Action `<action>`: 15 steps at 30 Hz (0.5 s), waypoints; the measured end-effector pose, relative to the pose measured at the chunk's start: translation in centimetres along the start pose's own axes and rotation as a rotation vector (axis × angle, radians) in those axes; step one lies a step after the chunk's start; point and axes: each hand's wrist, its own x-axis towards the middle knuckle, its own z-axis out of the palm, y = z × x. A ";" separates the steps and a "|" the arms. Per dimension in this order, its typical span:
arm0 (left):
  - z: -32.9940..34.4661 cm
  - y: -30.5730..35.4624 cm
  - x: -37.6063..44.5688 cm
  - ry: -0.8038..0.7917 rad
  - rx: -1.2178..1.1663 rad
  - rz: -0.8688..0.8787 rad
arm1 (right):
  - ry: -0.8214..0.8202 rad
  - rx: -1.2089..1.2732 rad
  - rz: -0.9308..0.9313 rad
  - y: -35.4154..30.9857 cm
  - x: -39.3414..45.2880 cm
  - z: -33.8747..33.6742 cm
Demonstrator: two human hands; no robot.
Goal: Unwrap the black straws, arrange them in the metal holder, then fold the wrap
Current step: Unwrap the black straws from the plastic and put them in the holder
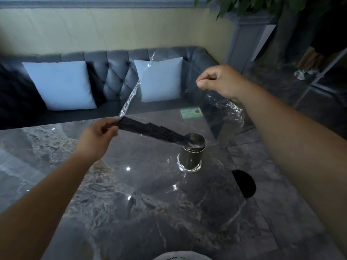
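The left hand (99, 134) pinches the black straws (150, 131) at their upper end, their long axis slanting down-right into the metal holder (190, 152) near the bench's far right corner, while the right hand (219, 81) pinches the clear wrap (169, 59) above.

The black straws (150, 129) were in a bunch, tilted from the left hand (99, 134) down into the shiny metal holder (191, 151). The clear wrap (169, 87) hung stretched between both hands, pinched by the right hand (217, 81).
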 end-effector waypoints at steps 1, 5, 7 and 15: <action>0.0 0.3 0.3 0.012 -0.007 0.009 | 0.013 0.012 0.007 0.3 0.0 -0.3; 0.0 2.0 1.0 0.051 -0.044 0.039 | 0.063 0.037 0.040 1.3 -0.4 -1.1; 0.0 2.8 1.1 0.064 -0.041 0.064 | 0.078 0.054 0.051 1.7 -0.6 -1.3; 0.3 5.0 2.1 0.117 -0.250 0.101 | 0.117 0.126 0.064 2.9 -1.2 -2.2</action>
